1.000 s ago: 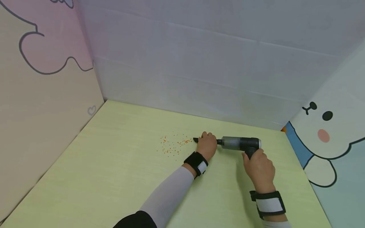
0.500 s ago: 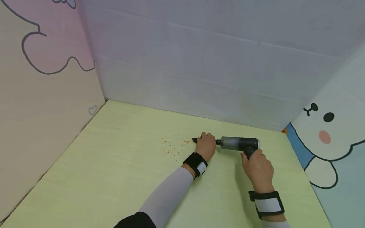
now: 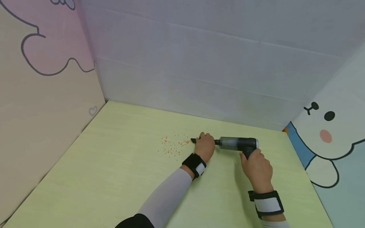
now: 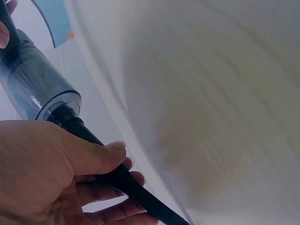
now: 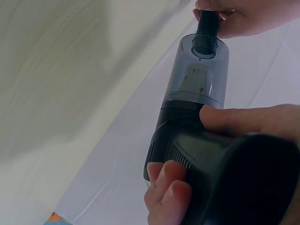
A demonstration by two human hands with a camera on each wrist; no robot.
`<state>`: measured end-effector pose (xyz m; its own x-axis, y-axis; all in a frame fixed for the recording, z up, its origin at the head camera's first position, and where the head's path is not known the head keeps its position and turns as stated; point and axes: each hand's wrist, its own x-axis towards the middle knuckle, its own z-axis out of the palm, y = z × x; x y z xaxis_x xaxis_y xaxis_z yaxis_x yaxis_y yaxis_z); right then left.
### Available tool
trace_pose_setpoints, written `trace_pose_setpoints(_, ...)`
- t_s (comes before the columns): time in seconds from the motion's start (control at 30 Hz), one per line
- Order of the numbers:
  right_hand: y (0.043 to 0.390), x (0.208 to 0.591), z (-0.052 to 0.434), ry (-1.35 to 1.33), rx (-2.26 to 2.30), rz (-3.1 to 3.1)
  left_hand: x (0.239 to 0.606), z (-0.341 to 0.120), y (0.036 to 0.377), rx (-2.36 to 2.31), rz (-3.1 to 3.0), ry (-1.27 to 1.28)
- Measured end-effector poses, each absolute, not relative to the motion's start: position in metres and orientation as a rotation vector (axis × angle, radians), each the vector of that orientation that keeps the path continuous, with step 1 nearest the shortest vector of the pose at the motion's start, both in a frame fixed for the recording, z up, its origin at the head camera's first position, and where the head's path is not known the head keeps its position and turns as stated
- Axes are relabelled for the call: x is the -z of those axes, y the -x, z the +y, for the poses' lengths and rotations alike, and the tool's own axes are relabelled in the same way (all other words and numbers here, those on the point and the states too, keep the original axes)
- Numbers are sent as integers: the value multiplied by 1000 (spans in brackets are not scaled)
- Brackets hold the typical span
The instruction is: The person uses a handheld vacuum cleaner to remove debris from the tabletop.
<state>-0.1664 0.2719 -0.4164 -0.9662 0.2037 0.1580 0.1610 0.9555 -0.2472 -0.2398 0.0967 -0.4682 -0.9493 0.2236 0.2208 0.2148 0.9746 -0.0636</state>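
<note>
A black handheld vacuum cleaner (image 3: 242, 143) with a clear dust cup (image 5: 199, 70) lies across the view, nozzle toward the left. My right hand (image 3: 258, 169) grips its handle, thumb along the body in the right wrist view. Around the narrow black nozzle (image 4: 131, 185) my left hand (image 3: 204, 147) is curled, the thumb on top and fingers beneath. The nozzle tip (image 3: 193, 140) sits right at the edge of a scatter of tiny orange bits (image 3: 174, 145) on the pale yellow table. A few reddish specks show inside the dust cup.
The pale yellow tabletop (image 3: 114, 164) is bounded by a white-grey back panel (image 3: 182, 63). A beige and pink panel (image 3: 51, 95) stands at the left, and a panel with a cartoon animal (image 3: 322, 152) at the right.
Both hands and the vacuum cleaner have shifted slightly left, bringing the nozzle tip closer to the orange bits. The grips look the same.
</note>
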Motion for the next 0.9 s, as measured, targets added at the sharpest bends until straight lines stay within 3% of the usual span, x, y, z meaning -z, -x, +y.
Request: trace_pose_setpoints(0.9, 158, 421, 270, 172, -351, -2863, 461, 85, 221, -83, -2856, 362)
